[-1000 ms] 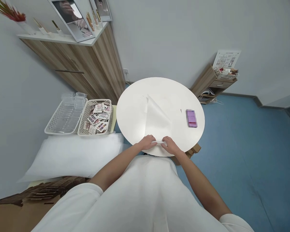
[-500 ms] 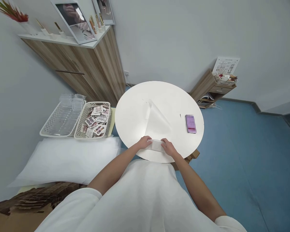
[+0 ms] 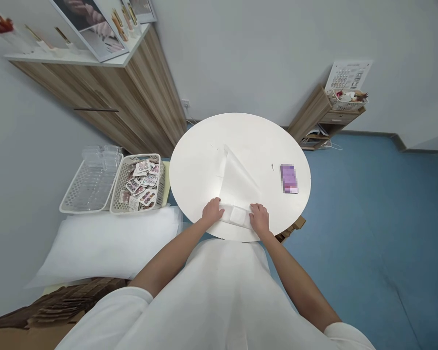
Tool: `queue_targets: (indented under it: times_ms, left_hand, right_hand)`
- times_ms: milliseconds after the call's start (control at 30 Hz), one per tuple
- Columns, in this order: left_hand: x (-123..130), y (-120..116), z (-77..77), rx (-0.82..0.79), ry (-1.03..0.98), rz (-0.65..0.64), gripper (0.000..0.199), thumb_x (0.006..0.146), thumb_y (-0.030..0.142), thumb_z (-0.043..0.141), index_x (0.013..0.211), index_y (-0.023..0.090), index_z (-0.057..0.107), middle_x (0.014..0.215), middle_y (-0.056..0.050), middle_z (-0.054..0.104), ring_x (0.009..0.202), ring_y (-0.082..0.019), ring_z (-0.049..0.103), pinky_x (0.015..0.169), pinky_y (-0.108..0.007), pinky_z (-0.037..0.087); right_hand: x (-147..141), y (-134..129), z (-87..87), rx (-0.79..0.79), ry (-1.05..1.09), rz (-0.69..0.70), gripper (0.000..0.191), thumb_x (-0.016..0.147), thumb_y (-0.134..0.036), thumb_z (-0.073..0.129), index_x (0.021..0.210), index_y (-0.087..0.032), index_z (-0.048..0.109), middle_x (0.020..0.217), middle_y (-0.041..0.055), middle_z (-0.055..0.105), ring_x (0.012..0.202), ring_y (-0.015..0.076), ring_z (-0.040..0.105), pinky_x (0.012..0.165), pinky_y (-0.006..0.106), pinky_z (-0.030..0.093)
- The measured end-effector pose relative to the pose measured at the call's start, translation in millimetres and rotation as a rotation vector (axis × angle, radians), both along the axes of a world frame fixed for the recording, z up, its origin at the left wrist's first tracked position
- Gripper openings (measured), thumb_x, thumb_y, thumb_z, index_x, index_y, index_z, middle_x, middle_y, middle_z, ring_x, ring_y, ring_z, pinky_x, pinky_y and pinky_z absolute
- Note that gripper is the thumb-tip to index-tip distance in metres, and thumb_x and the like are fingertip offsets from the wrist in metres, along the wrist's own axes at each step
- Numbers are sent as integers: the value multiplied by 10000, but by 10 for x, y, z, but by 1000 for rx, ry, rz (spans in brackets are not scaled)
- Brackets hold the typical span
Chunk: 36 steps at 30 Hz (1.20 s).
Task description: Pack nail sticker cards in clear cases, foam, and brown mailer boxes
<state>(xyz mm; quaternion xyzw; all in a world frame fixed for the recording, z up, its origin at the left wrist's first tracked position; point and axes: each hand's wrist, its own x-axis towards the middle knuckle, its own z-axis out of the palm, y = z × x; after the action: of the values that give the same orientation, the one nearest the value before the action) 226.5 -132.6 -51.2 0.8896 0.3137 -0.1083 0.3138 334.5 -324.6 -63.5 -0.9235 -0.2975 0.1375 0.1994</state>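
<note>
A translucent white sheet [image 3: 240, 176] lies on the round white table [image 3: 241, 127], its far part narrowing to a point. Its near edge is folded into a flat strip around a small white rectangular item [image 3: 237, 215]. At the left end of this strip is my left hand [image 3: 213, 212], fingers closed on the sheet. My right hand [image 3: 259, 217] grips the strip's right end, its fingers bent over the edge. The white item sits between both hands, touched by neither.
A purple box [image 3: 289, 178] and a small dark object [image 3: 272, 166] rest on the table's right side. Left of the table stand a basket of printed cards [image 3: 161, 181], a basket of clear trays [image 3: 66, 200] and stacked white sheets [image 3: 113, 240].
Both hands have moved apart towards the ends of the folded strip, and the white item between them shows more clearly. The whole view has shifted slightly.
</note>
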Motion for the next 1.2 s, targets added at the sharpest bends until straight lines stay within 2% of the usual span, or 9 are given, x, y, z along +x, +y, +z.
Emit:
queue_targets:
  times_ms: [100, 200, 300, 467, 600, 700, 800, 1100, 1200]
  left_hand:
    - [-47, -100, 47, 238, -205, -273, 504, 720, 200, 464, 1217, 170, 391, 1289, -122, 405, 1185, -260, 363, 927, -376, 306]
    - [-57, -185, 46, 242, -279, -610, 554, 691, 253, 526, 1224, 184, 391, 1358, -101, 333, 1258, -262, 261, 1005, -389, 210]
    - [-16, -242, 4, 215, -231, -715, 655, 645, 349, 595, 1235, 172, 372, 1347, -118, 349, 1237, -278, 289, 998, -407, 211]
    - [16, -262, 1, 182, -199, -652, 543, 643, 331, 581, 1146, 174, 449, 1191, -106, 494, 1059, -253, 462, 894, -366, 322]
    - [-123, -281, 41, 106, -151, -622, 443, 642, 405, 574, 1031, 196, 534, 987, -73, 584, 937, -250, 518, 822, -360, 367]
    - [-247, -320, 46, 51, -129, -592, 427, 677, 433, 548, 1049, 222, 549, 1021, -61, 580, 981, -251, 502, 843, -365, 365]
    - [-277, -319, 60, 23, -154, -519, 408, 726, 458, 502, 1068, 242, 560, 1166, -64, 506, 1077, -252, 445, 887, -378, 348]
    - [-144, 20, 75, -297, -150, -235, 302, 751, 340, 480, 1007, 227, 592, 989, -30, 606, 905, -197, 538, 791, -287, 400]
    - [-167, 117, -8, -277, -125, -85, 222, 757, 318, 461, 878, 195, 601, 862, -20, 622, 803, -176, 550, 703, -262, 406]
  right_hand:
    - [-104, -30, 57, 27, -141, 127, 283, 815, -152, 383, 1058, -197, 520, 1211, 110, 474, 1139, 242, 396, 925, 411, 293]
    - [-196, -45, 68, 17, -144, 333, 227, 793, -268, 483, 1007, -202, 522, 1221, 111, 473, 1150, 255, 389, 949, 445, 263]
    - [-231, -33, 29, -33, -101, 406, 380, 691, -321, 615, 1024, -186, 493, 1250, 137, 443, 1132, 281, 403, 918, 443, 313]
    - [-194, -18, 61, -33, -27, 431, 374, 690, -241, 588, 1036, -165, 467, 1222, 148, 456, 1096, 262, 438, 869, 384, 377]
    - [-232, -86, 214, -7, 140, 482, 347, 728, -271, 538, 1051, -175, 455, 1037, 87, 567, 916, 213, 533, 763, 332, 421]
    - [-261, -131, 307, -21, 247, 508, 326, 757, -306, 513, 1059, -190, 466, 959, 56, 598, 828, 192, 556, 718, 314, 421]
    - [-199, -98, 361, 13, 282, 501, 305, 776, -342, 504, 1045, -197, 504, 1042, 72, 582, 923, 201, 544, 777, 321, 412]
    - [202, 229, 309, 52, 521, 257, 302, 795, -407, 480, 1019, -239, 593, 1044, 48, 602, 932, 197, 553, 783, 316, 429]
    - [246, 284, 216, 102, 546, 142, 343, 766, -412, 510, 1055, -238, 570, 1074, 44, 599, 952, 196, 551, 794, 318, 431]
